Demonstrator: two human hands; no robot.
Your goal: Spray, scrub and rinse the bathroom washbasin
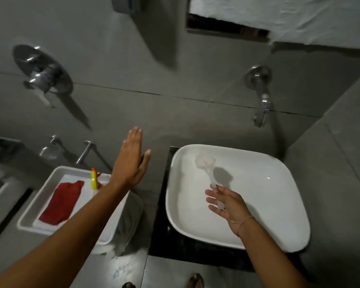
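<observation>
Head view: your right hand (227,204) grips the brush (209,173) handle low in the washbasin (258,235) at right of frame, bristles pointing up-left toward the far rim, while your left hand (131,163) hovers open, empty, left of it.

No legible text, label, brand, number or sign anywhere. Looked over the small yellow plastic spray bottle with the red cap (94,179) standing in the white rectangular plastic tray (50,177): too blurred and small for any reading.
</observation>
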